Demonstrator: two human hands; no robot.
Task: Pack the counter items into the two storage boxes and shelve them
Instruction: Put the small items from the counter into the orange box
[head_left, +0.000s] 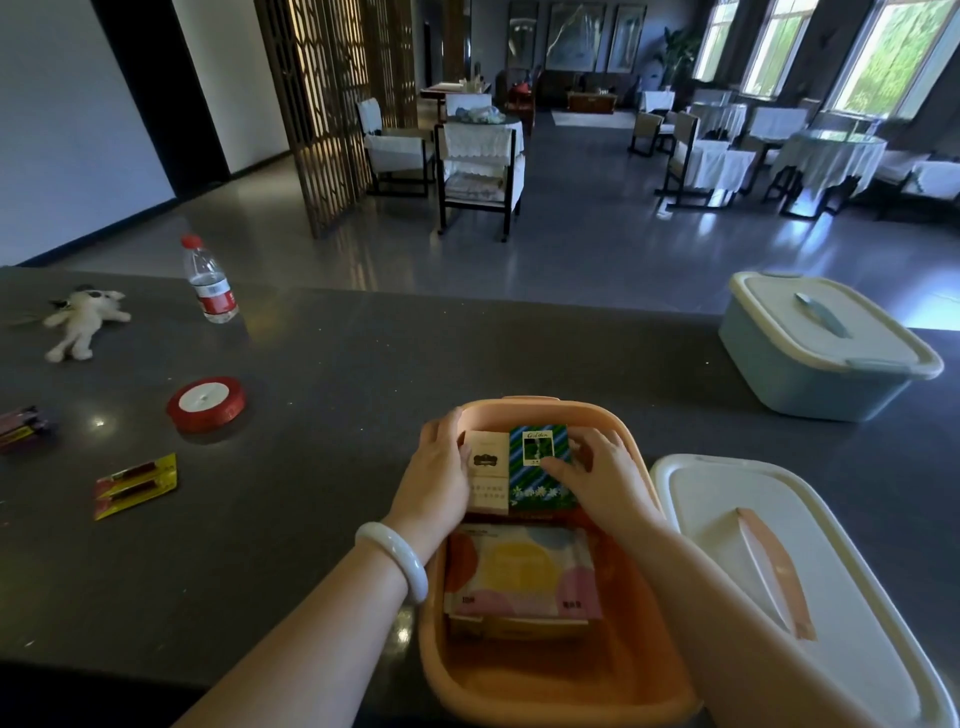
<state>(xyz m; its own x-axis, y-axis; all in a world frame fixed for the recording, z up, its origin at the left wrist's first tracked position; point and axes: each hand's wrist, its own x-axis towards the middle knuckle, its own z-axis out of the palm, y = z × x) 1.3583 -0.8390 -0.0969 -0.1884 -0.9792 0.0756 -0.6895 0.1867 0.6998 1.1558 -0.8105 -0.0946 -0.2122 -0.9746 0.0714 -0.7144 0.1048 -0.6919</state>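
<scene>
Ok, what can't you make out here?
Head view:
- inside the blue box: lid closed
- under the tissue pack in the orange box: covered
- dark packet, left edge: cut off
- print on cream carton: too small
- right side of green carton: under the right hand

Large dim dining room: white wall (67, 130) at left, wooden lattice screen (332, 104) beside it, glossy grey floor (571, 244). White-covered chairs (480, 171) and cloth-draped round tables (831, 153) stand mid-room and right. Daylight enters through tall windows (779, 47) at right; framed pictures (576, 36) hang on the far wall.
</scene>
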